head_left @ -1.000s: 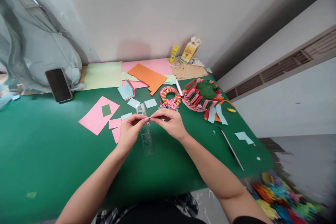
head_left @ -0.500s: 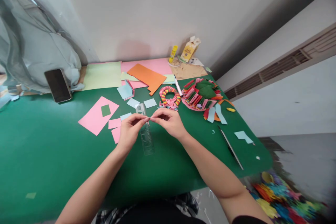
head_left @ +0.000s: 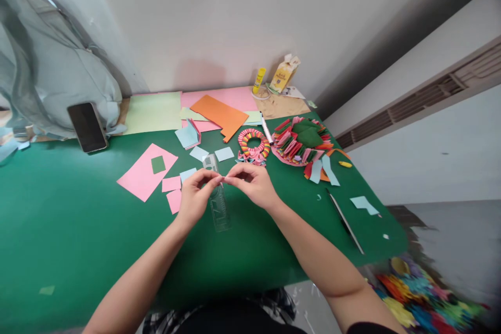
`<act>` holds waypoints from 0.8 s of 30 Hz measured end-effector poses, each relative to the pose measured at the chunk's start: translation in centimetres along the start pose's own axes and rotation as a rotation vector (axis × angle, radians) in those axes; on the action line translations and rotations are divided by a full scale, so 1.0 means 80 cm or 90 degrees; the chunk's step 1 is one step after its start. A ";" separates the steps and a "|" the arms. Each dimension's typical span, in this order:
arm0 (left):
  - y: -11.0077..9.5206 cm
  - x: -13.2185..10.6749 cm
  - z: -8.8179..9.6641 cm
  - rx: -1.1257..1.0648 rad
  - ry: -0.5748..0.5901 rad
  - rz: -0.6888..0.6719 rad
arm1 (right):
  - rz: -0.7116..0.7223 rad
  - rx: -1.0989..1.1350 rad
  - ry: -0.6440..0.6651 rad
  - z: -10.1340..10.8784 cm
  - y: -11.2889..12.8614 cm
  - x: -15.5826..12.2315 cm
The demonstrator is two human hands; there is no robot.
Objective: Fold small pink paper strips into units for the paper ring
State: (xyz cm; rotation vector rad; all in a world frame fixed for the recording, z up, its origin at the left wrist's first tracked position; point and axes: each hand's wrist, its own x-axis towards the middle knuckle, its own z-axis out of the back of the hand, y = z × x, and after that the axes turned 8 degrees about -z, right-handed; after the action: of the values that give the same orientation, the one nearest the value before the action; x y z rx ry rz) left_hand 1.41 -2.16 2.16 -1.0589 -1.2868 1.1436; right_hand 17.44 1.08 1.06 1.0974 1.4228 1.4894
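Observation:
My left hand (head_left: 198,193) and my right hand (head_left: 254,181) meet at the fingertips above the green table. Thumb and forefinger of each are pinched on a small pink piece of paper (head_left: 223,179), mostly hidden by the fingers. Beneath them lies a clear stencil ruler (head_left: 220,214). To the left are a pink sheet (head_left: 135,180) with a green paper square (head_left: 158,165) on it, and small pink paper pieces (head_left: 171,184). Pale blue paper squares (head_left: 224,154) lie just beyond the hands.
Right of the hands sit a ring of folded paper (head_left: 242,141), a layered paper flower (head_left: 289,152), a marker (head_left: 266,129) and a long thin blade-like tool (head_left: 344,222). Farther back are an orange sheet (head_left: 219,114), a glue stick (head_left: 259,81), a phone (head_left: 86,128) and a grey bag (head_left: 74,73).
Almost nothing differs. Both hands keep the same pinch on the small piece, and the whole view has shifted very slightly.

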 end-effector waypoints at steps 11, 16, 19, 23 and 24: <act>0.002 -0.002 0.002 -0.008 0.019 -0.018 | 0.031 0.000 -0.002 -0.003 -0.001 -0.001; 0.002 -0.001 0.002 -0.008 0.001 -0.011 | 0.014 0.006 0.010 -0.007 -0.002 -0.001; 0.002 -0.001 0.001 0.010 -0.009 -0.018 | 0.008 -0.001 0.020 -0.007 -0.001 -0.001; 0.001 -0.001 -0.001 -0.004 -0.007 -0.005 | 0.023 -0.024 0.009 -0.005 -0.001 -0.001; 0.001 -0.001 -0.002 -0.015 -0.011 0.006 | 0.028 -0.029 0.000 -0.005 -0.002 -0.001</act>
State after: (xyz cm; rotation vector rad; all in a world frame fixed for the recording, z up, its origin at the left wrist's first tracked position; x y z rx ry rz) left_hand 1.58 -2.24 2.08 -1.0755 -1.3128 1.1482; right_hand 17.10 0.85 0.93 1.1072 1.3655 1.5451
